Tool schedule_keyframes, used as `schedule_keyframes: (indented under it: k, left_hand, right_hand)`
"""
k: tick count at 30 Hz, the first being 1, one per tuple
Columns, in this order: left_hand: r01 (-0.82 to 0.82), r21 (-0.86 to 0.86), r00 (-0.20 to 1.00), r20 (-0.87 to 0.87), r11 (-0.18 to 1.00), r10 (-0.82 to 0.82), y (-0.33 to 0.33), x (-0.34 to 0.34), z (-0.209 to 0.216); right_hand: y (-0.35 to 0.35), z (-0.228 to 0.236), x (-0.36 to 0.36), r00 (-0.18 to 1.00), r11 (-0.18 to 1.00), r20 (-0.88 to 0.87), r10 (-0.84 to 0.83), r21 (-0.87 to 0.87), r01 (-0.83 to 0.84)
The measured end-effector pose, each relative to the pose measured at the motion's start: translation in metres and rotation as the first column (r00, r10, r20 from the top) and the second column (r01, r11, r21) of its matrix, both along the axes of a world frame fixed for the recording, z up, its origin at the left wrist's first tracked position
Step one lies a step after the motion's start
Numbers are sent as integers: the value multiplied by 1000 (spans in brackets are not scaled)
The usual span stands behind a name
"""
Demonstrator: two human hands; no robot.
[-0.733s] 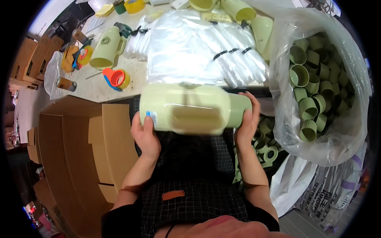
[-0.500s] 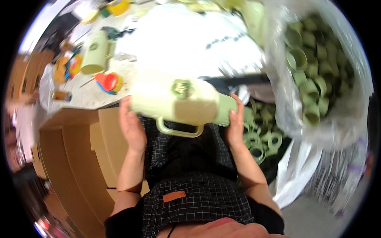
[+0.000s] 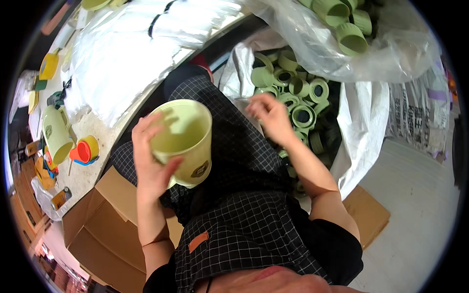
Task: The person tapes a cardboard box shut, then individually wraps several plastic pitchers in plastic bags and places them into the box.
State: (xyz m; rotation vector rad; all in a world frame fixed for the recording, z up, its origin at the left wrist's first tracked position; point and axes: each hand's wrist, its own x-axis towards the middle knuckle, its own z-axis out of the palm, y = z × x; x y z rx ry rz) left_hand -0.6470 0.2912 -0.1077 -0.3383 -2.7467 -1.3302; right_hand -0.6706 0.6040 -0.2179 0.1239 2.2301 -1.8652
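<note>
My left hand [image 3: 149, 156] grips a pale green jug shell [image 3: 190, 171] over my lap, fingers on its rim and thumb across its side. The jug's wide, hollow end faces up, and a dark round emblem marks its lower side. Little of its handle shows, and its narrower end is hidden. My right hand [image 3: 271, 117] is apart from the jug, fingers loosely bent with nothing visible in them. It hovers by a white sack [image 3: 364, 132] of several green ring-shaped parts [image 3: 303, 115].
A clear plastic bag [image 3: 391, 58] at upper right holds green cups [image 3: 351, 39]. On the table at left are another green jug [image 3: 56, 134], a red-and-yellow cup [image 3: 87, 149] and white plastic wrapping [image 3: 117, 53]. An open cardboard box [image 3: 107, 239] stands at lower left.
The jug has turned from lying sideways in both hands to wide end up in my left hand. My right hand has let go and moved toward the sack; the view has swung right.
</note>
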Motion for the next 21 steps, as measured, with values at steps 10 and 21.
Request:
schedule_keyframes:
  k: [10, 21]
  left_hand:
    - [-431, 114, 888, 228, 895, 399, -11, 74, -49]
    - [-391, 297, 870, 429, 871, 244, -15, 60, -41]
  right_hand:
    - [148, -287, -56, 962, 763, 261, -77, 636, -112]
    - [133, -99, -43, 986, 891, 150, 67, 435, -126]
